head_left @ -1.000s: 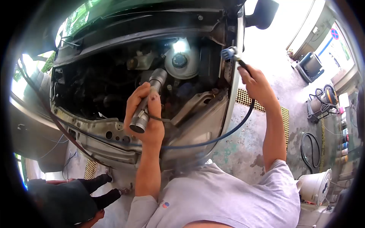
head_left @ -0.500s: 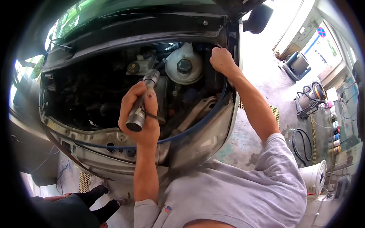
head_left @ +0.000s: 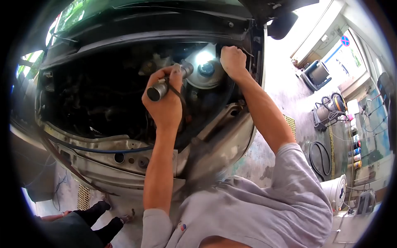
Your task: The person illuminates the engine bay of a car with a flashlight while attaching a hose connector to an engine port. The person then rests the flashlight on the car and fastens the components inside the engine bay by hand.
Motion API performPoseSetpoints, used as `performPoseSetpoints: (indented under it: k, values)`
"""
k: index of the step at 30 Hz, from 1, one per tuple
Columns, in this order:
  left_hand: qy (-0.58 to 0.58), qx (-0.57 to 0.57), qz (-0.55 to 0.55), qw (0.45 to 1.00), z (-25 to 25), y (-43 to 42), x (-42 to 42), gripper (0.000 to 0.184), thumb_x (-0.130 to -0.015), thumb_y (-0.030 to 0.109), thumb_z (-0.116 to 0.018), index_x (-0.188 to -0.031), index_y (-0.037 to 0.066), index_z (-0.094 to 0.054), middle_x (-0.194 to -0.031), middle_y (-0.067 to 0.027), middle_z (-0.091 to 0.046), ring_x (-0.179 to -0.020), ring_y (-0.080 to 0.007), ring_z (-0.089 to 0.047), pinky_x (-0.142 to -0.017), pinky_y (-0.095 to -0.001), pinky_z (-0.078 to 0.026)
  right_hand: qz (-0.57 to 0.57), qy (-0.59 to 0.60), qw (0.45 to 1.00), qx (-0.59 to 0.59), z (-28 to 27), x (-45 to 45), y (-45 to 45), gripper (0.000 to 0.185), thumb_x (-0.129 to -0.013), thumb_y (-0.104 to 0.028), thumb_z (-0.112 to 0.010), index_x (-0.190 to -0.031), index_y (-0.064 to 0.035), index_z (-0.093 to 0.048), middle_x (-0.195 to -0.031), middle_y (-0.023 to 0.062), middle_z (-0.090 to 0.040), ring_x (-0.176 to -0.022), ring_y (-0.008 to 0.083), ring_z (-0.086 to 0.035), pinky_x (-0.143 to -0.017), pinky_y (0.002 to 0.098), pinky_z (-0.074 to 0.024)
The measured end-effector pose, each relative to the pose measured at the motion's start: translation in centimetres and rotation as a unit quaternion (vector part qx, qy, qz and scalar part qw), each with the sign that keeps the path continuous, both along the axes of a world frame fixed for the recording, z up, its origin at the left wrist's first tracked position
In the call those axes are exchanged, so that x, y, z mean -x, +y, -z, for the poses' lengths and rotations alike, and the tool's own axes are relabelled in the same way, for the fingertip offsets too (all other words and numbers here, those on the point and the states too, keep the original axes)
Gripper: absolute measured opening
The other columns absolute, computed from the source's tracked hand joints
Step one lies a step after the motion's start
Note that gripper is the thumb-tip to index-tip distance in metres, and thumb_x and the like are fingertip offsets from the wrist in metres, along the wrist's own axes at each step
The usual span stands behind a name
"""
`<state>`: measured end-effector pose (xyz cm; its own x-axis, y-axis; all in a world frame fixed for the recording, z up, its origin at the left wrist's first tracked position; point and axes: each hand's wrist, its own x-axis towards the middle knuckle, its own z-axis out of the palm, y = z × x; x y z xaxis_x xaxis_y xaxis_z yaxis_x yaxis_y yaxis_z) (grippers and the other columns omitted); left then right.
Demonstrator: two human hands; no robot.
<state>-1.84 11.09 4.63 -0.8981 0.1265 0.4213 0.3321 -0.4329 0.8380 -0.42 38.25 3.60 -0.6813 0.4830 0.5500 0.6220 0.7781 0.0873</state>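
My left hand [head_left: 165, 97] is wrapped round a grey metal flashlight [head_left: 159, 90] with a strap, over the engine bay. Its light makes a bright spot on the white coolant reservoir [head_left: 200, 80], by the dark cap [head_left: 206, 69]. My right hand [head_left: 234, 62] is closed at the right of the reservoir, near the back corner of the bay. Whatever its fingers hold is hidden. A blue hose [head_left: 107, 151] runs along the front of the bay, and part of it is lost in the dark bay.
The raised hood [head_left: 165, 20] hangs over the bay. Another person's legs [head_left: 93, 213] show at the lower left. On the right are a vacuum machine [head_left: 326, 111], a coiled black hose [head_left: 320, 159] and a white bucket [head_left: 336, 190].
My right hand went from beside the car, holding a blue-tipped hose tool, to the back right of the bay; that tool is now hidden. My left hand tilted the flashlight toward the reservoir.
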Motion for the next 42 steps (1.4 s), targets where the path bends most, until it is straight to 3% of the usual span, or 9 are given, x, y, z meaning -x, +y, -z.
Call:
performPoseSetpoints:
  k: [4, 7, 10, 11, 15, 19, 24, 37, 42]
  values:
    - [-0.062, -0.053, 0.049, 0.995, -0.1, -0.1, 0.0, 0.019, -0.091, 0.015, -0.074, -0.098, -0.003, -0.07, -0.083, -0.005, -0.068, -0.073, -0.0091, -0.063, -0.067, -0.0223, -0.048, -0.042, -0.059, 0.996, -0.043, 1.3, 0.7, 0.5, 0.028, -0.086, -0.015, -0.058, -0.104, 0.0039, -0.069, -0.108, 0.0248, -0.07, -0.112, 0.0397, -0.065, -0.097, 0.051, -0.0515]
    - [-0.083, -0.026, 0.042, 0.995, 0.3, -0.2, 1.2, 0.025, -0.09, 0.016, -0.075, -0.099, -0.007, -0.07, -0.093, -0.012, -0.068, -0.075, -0.0165, -0.067, -0.066, -0.0269, -0.056, -0.019, -0.144, 0.978, 0.15, -0.1, 2.7, 3.4, 0.032, -0.09, -0.017, -0.058, -0.115, -0.0009, -0.07, -0.122, 0.0233, -0.067, -0.128, 0.0381, -0.056, -0.111, 0.0474, -0.0426]
    - [-0.135, -0.051, 0.057, 0.988, -0.1, 0.3, 2.4, 0.024, -0.09, 0.016, -0.073, -0.098, -0.006, -0.069, -0.091, -0.0123, -0.069, -0.073, -0.0161, -0.066, -0.065, -0.0286, -0.057, -0.094, -0.153, 0.979, 0.101, 0.4, 3.4, 4.9, 0.046, -0.09, -0.018, -0.055, -0.13, 0.0041, -0.06, -0.137, 0.0278, -0.056, -0.139, 0.0367, -0.044, -0.119, 0.0447, -0.0327]
    - [-0.148, -0.05, 0.071, 0.985, 0.0, 0.8, 3.1, 0.022, -0.09, 0.016, -0.072, -0.097, -0.005, -0.069, -0.089, -0.0122, -0.069, -0.072, -0.0165, -0.066, -0.065, -0.0292, -0.057, -0.12, -0.167, 0.974, 0.091, 0.5, 3.1, 5.4, 0.053, -0.091, -0.017, -0.051, -0.137, 0.008, -0.05, -0.145, 0.0294, -0.048, -0.139, 0.0387, -0.044, -0.117, 0.0438, -0.035]
    - [-0.235, -0.081, 0.168, 0.954, 0.8, 4.7, 6.1, 0.016, -0.091, 0.014, -0.07, -0.093, -0.002, -0.066, -0.082, -0.0108, -0.067, -0.067, -0.0182, -0.065, -0.062, -0.0314, -0.057, -0.123, -0.266, 0.948, 0.126, -2.7, 2.2, 4.6, 0.057, -0.094, -0.023, -0.049, -0.144, 0.003, -0.044, -0.149, 0.0307, -0.042, -0.142, 0.0418, -0.037, -0.12, 0.0423, -0.0276]
    - [-0.338, -0.066, 0.217, 0.913, 0.6, 9.1, 7.8, 0.012, -0.093, 0.012, -0.065, -0.096, 0.001, -0.064, -0.078, -0.0104, -0.064, -0.065, -0.0208, -0.064, -0.055, -0.0348, -0.053, -0.249, -0.197, 0.936, 0.154, -0.6, 2.8, 7.5, 0.055, -0.092, -0.018, -0.051, -0.144, -0.0002, -0.046, -0.147, 0.0293, -0.046, -0.141, 0.0407, -0.039, -0.119, 0.0405, -0.0297]
    - [-0.402, 0.017, 0.216, 0.889, 1.6, 14.1, 10.5, 0.013, -0.095, 0.012, -0.062, -0.101, 0.001, -0.065, -0.084, -0.012, -0.065, -0.066, -0.0221, -0.062, -0.052, -0.0366, -0.05, -0.266, -0.204, 0.921, 0.199, -1.1, 2.2, 7.7, 0.057, -0.09, -0.011, -0.052, -0.146, -0.0035, -0.046, -0.146, 0.0287, -0.047, -0.14, 0.0412, -0.04, -0.118, 0.0409, -0.0303]
    - [-0.271, 0.175, 0.284, 0.903, 3.0, 18.5, 15.2, 0.019, -0.094, 0.029, -0.069, -0.096, 0.01, -0.065, -0.084, -0.0054, -0.064, -0.061, -0.0192, -0.06, -0.051, -0.0342, -0.051, -0.282, -0.184, 0.889, 0.309, -2.2, 1.2, 6.5, 0.064, -0.083, -0.007, -0.048, -0.146, -0.0029, -0.046, -0.147, 0.0299, -0.045, -0.139, 0.0422, -0.041, -0.118, 0.0423, -0.0307]
    - [-0.228, 0.156, 0.248, 0.928, 3.3, 19.2, 14.8, 0.019, -0.096, 0.029, -0.065, -0.096, 0.01, -0.064, -0.085, -0.0049, -0.064, -0.06, -0.0183, -0.059, -0.049, -0.0316, -0.05, -0.278, -0.089, 0.93, 0.223, 0.7, 2.1, 7.0, 0.057, -0.083, -0.008, -0.053, -0.14, 0.0, -0.05, -0.139, 0.0298, -0.052, -0.135, 0.044, -0.044, -0.112, 0.0458, -0.0377]
